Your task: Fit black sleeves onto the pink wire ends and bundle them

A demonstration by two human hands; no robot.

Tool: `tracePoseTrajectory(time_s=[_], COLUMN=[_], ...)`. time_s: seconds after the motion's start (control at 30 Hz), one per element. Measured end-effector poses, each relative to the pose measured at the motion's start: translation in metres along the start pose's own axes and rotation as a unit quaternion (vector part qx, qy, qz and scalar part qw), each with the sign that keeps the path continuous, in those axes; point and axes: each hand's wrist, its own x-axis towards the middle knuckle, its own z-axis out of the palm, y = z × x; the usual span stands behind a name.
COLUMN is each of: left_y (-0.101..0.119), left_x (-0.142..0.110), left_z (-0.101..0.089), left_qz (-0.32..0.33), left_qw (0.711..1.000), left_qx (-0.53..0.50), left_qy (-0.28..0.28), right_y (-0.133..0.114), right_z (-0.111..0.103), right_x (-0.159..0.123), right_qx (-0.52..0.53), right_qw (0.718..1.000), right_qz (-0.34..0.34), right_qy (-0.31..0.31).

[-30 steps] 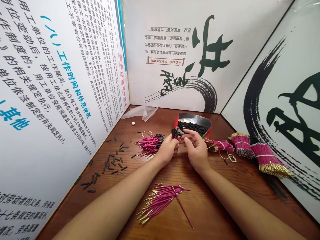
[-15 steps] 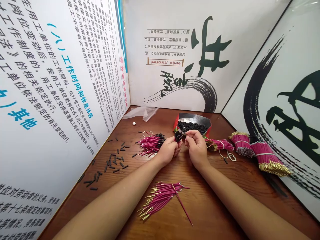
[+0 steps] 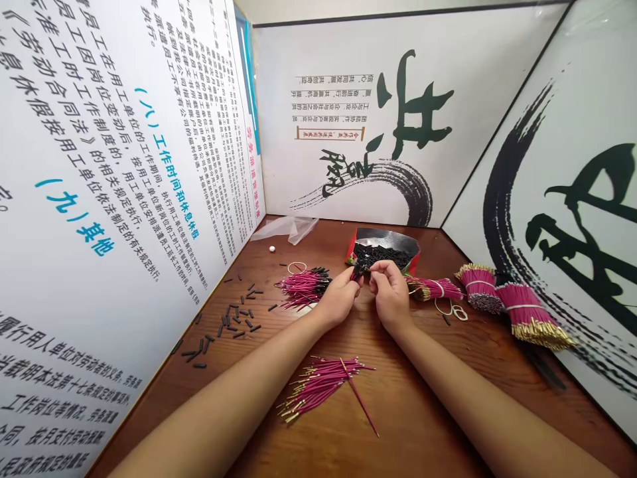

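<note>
Black-sleeved ends of a small bunch of magenta wires [image 3: 357, 271] stick up out of my left hand [image 3: 338, 299], whose fingers are wrapped round it. Close beside it on the right, my right hand [image 3: 391, 292] has thumb and forefinger pinched at the sleeved ends; whatever sits in that pinch is too small to make out. Just behind both hands stands a red open box [image 3: 352, 244] holding many short black sleeves [image 3: 385, 254]. Left of my left hand lies a pile of magenta wires with black ends [image 3: 301, 287]. Between my forearms are loose magenta wires with gold tips [image 3: 323, 385].
Loose black sleeves [image 3: 233, 320] are scattered at the left. On the right lie tied magenta wire bundles [image 3: 530, 312] and rubber bands [image 3: 456, 311]. A clear plastic bag [image 3: 291, 229] rests at the back. Printed panels [image 3: 348, 46] wall the table in.
The camera view has tilted and shifted slightly, so the panels and table sit differently in frame. My hands stay together at the bunch, with the left turned slightly.
</note>
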Motion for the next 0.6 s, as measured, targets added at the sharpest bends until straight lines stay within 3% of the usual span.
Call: tracePoseTrajectory(time_s=[0.1,0.27,0.47,0.6], left_y=[0.015,0.046,0.051,0.051], left_x=[0.004,-0.001,-0.009,-0.011], left_z=[0.001,-0.004,-0.010,-0.009], left_qz=[-0.045,-0.204,-0.218,-0.205], left_qw=[0.999,0.978,0.975,0.978], left_qx=[0.028,0.041,0.019,0.028], left_qy=[0.003,-0.011,-0.029,-0.023], right_y=[0.002,0.001,-0.005,-0.006], right_z=[-0.001,-0.001,-0.001,-0.001], right_x=[0.001,-0.003,-0.006,-0.005], right_qx=[-0.007,-0.047,-0.184,-0.209], right_qw=[1.000,0.996,0.967,0.963], right_qz=[-0.005,-0.082,-0.173,-0.172], right_qy=[-0.001,-0.003,-0.026,-0.015])
